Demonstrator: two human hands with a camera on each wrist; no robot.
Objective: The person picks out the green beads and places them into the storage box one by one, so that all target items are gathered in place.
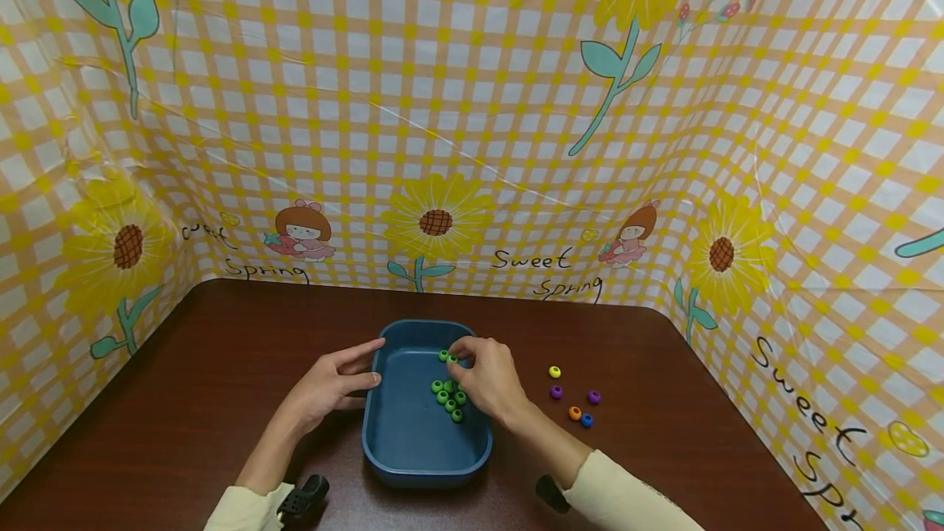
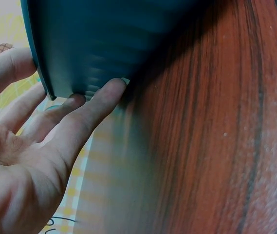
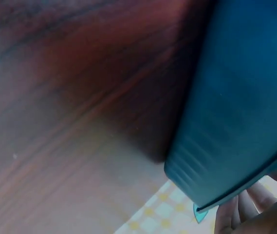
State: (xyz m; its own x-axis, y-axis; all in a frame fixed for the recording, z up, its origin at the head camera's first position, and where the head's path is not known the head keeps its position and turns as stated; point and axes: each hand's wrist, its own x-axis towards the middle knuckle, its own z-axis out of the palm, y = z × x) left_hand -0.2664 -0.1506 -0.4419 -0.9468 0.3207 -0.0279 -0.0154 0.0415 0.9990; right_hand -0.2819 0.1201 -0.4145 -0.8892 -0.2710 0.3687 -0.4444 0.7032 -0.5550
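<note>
A deep blue rectangular tray (image 1: pixel 401 437) stands on the table with several green beads (image 1: pixel 442 397) inside, mostly grouped toward its right side. At its left, my left hand (image 1: pixel 320 390) touches the outer wall and rim with fairly straight fingers. The left wrist view has those fingers (image 2: pixel 92 114) spread along the tray's wall (image 2: pixel 104 39). My right hand (image 1: pixel 492 374) reaches over the right rim and pinches a green bead (image 1: pixel 453 360) between thumb and forefinger. In the right wrist view, the tray's outer wall (image 3: pixel 235 97) hides these fingertips.
To the right of the tray, loose beads lie on the dark brown table (image 1: pixel 627 465): a yellow bead (image 1: pixel 555 371), two purple ones, an orange bead (image 1: pixel 574 413) and a blue bead (image 1: pixel 587 420). A checked, sunflower-printed cloth (image 1: pixel 472 146) rises behind and at both sides.
</note>
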